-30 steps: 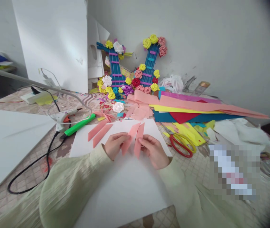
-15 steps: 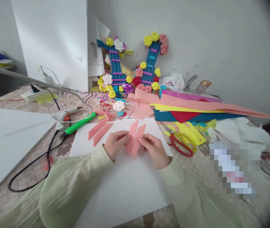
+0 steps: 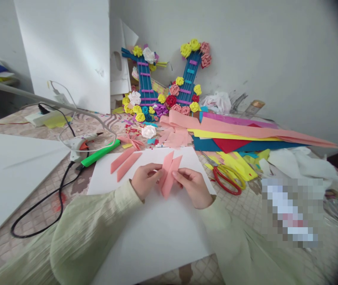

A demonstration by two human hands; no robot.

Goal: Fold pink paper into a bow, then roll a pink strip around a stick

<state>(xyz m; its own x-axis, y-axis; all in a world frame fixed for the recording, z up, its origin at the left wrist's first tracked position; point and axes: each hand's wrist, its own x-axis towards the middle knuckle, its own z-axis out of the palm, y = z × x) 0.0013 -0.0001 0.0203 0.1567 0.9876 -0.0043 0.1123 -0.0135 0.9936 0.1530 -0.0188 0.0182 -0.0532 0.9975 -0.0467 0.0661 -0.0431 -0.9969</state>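
Observation:
Over a white sheet (image 3: 157, 225) on the table, my left hand (image 3: 143, 183) and my right hand (image 3: 193, 187) each pinch a pink paper strip. The two pink strips (image 3: 169, 172) overlap between my fingers, their upper ends fanned apart. Both hands have the fingers closed on the paper. Two more pink strips (image 3: 125, 161) lie side by side on the sheet to the left of my hands.
Red-and-yellow scissors (image 3: 226, 178) lie right of the sheet. A glue gun (image 3: 79, 145), its black cord and a green tool (image 3: 100, 153) are on the left. Coloured paper sheets (image 3: 246, 136) and two flower-covered blue guitar shapes (image 3: 169, 85) stand behind. A white board (image 3: 8, 174) lies far left.
The two strips, held apart and parallel a second ago, have been brought together so that they overlap. My hands have moved slightly closer.

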